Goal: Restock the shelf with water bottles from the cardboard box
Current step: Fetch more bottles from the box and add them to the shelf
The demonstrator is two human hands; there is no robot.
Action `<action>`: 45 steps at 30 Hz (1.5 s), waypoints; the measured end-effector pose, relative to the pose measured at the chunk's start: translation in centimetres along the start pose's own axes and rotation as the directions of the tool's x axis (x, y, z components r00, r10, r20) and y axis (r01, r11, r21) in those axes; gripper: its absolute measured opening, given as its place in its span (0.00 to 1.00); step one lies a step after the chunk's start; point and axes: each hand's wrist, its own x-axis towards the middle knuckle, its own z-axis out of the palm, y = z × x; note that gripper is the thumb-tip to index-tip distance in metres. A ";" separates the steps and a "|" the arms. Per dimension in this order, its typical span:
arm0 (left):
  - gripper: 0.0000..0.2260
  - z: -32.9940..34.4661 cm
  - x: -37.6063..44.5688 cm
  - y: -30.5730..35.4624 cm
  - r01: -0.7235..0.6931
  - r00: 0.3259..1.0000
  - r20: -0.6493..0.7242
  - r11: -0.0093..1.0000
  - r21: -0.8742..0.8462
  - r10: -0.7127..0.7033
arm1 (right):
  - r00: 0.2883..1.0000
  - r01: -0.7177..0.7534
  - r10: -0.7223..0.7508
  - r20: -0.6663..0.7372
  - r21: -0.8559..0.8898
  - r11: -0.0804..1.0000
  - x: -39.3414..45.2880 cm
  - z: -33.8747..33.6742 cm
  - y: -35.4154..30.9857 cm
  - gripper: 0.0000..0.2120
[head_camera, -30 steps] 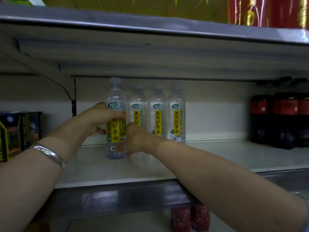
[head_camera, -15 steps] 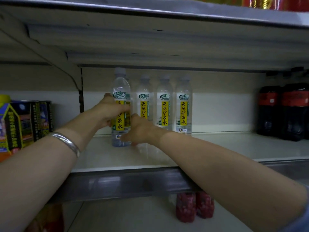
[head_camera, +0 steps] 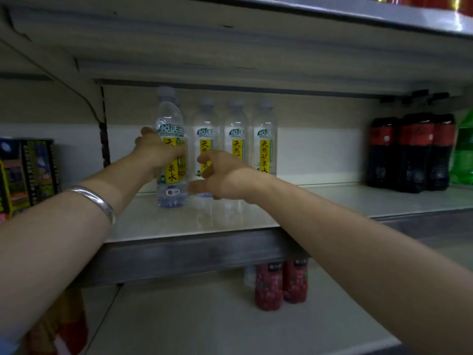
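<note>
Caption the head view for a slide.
Left hand holds the front water bottle upright on the shelf; right hand open beside it.

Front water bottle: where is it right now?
Head view: the front water bottle stands upright on the white shelf, left of centre, held by the left hand, in front of the back row's left end.

The right hand (head_camera: 225,175) has let go of the front water bottle (head_camera: 171,155) and opened just beside it.

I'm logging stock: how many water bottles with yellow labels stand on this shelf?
4: the front bottle held by the left hand, then three along the back wall. More may hide behind.
</note>
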 end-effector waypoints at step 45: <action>0.15 5.3 -17.8 5.9 -0.742 0.625 0.279 0.666 -0.077 0.729 | 0.922 -0.009 -0.093 -0.376 -0.260 0.966 -14.1 -4.8 3.5 0.26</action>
